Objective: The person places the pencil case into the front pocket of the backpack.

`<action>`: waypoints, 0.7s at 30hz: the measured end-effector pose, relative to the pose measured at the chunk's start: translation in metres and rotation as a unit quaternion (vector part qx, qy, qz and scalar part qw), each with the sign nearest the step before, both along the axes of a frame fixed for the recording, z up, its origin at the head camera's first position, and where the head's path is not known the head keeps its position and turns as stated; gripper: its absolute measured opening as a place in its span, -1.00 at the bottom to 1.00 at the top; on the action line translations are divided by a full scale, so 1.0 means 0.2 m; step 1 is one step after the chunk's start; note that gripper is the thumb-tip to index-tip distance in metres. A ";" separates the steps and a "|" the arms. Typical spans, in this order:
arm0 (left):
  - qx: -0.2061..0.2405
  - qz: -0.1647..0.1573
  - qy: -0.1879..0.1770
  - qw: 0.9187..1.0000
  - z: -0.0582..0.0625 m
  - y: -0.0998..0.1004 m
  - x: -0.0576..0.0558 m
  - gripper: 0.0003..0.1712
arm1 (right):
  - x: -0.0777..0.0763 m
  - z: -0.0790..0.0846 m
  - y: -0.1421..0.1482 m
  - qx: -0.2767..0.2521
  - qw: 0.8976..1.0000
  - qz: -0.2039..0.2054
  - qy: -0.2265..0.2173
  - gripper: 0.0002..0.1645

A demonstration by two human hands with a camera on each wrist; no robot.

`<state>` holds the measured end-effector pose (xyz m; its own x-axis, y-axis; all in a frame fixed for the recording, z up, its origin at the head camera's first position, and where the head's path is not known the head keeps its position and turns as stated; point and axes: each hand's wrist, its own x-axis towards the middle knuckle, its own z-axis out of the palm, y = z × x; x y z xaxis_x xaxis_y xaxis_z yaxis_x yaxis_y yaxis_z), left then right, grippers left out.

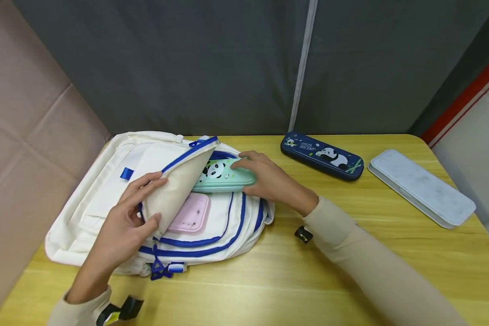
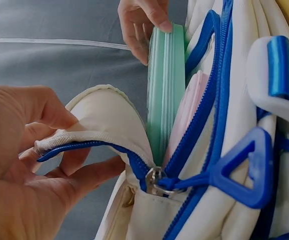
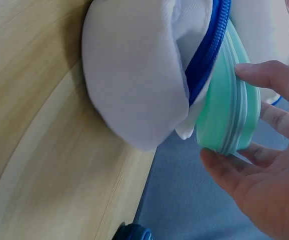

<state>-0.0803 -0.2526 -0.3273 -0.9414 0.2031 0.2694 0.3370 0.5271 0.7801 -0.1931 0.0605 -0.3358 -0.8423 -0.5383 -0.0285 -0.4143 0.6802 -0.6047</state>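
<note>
Left hand (image 1: 124, 227) pinching the cream fabric flap (image 1: 175, 194) of a white, blue-zipped backpack (image 1: 106, 192), I log remotely, and right hand (image 1: 270, 179) pinching an oblong mint-green panda-print case (image 1: 228, 175) partly under that flap.

Free room over the tabletop (image 1: 228, 294) between the sleeves (image 1: 371, 258), backpack (image 1: 169, 197) an obstacle beyond.

A person's left hand (image 1: 123, 226) holds the cream fabric flap (image 1: 181, 185) of a white, blue-zipped backpack (image 1: 75, 222) while the right hand (image 1: 269, 177) grips a mint-green, panda-print oblong case (image 1: 225, 182); a navy panda-print oblong case (image 1: 322, 156) and a pale grey oblong case (image 1: 421, 188) lie on the wood-grain bench (image 1: 244, 290).
</note>
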 end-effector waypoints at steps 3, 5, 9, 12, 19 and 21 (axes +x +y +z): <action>-0.009 0.008 0.006 1.000 0.01 0.01 0.00 -0.14 | 0.01 0.00 0.04 -0.013 1.000 -0.012 0.002 -0.33; -0.011 0.008 0.009 1.000 0.02 0.01 0.00 -0.14 | 0.02 0.00 0.06 -0.019 1.000 -0.018 0.005 -0.34; -0.001 -0.002 0.007 1.000 0.02 0.01 -0.01 -0.13 | 0.02 -0.01 0.08 -0.030 0.999 -0.017 0.008 -0.36; 0.015 -0.015 0.002 1.000 0.02 0.01 -0.02 -0.13 | 0.02 -0.02 0.08 -0.036 0.999 -0.017 0.007 -0.37; 0.042 -0.044 -0.010 0.998 0.02 0.01 -0.03 -0.13 | 0.01 -0.02 0.04 -0.041 0.999 -0.018 0.007 -0.38; 0.049 -0.048 -0.009 0.998 0.02 0.01 -0.03 -0.13 | 0.01 -0.03 0.02 -0.042 0.999 -0.018 0.007 -0.38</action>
<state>-0.0872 -0.2512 -0.3226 -0.9237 0.2662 0.2754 0.3676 0.4135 0.8330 -0.1921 0.0645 -0.3410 -0.8608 -0.5082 0.0270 -0.3994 0.6416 -0.6548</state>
